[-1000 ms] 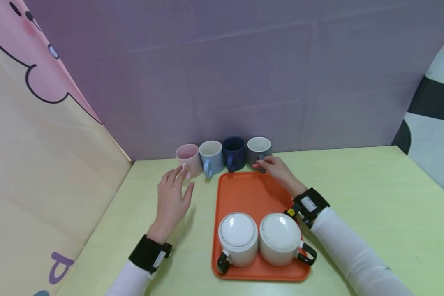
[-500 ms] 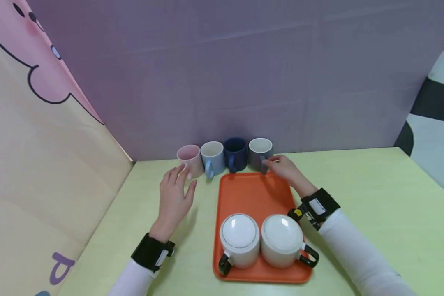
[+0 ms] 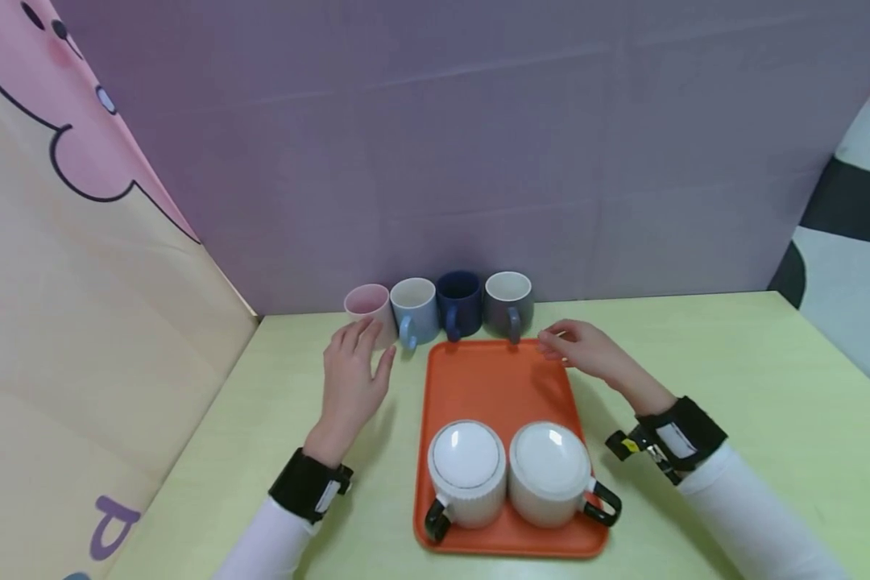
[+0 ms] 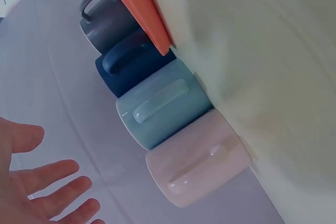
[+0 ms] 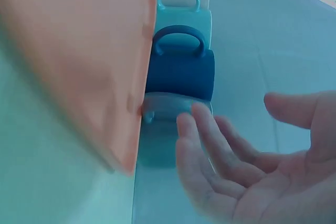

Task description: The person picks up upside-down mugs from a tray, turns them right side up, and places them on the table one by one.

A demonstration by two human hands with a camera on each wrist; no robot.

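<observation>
Four mugs stand in a row against the purple back wall: a pink mug (image 3: 366,306), a light blue mug (image 3: 414,307), a dark blue mug (image 3: 459,301) and a grey mug (image 3: 509,300). My left hand (image 3: 351,379) hovers open just in front of the pink mug (image 4: 197,163), fingers spread. My right hand (image 3: 583,352) is open over the far right corner of the orange tray (image 3: 489,380), a little right of the grey mug (image 5: 168,109) and apart from it. Neither hand holds anything.
Two white mugs with black handles, one ribbed (image 3: 467,474) and one smooth (image 3: 551,474), sit upside down on the tray's near end. A cartoon-printed panel (image 3: 80,306) walls the left side. The yellow-green table (image 3: 732,379) stretches to the right.
My right hand has let go of the grey mug's handle and drawn back to the right. My left hand has shifted slightly toward the pink mug.
</observation>
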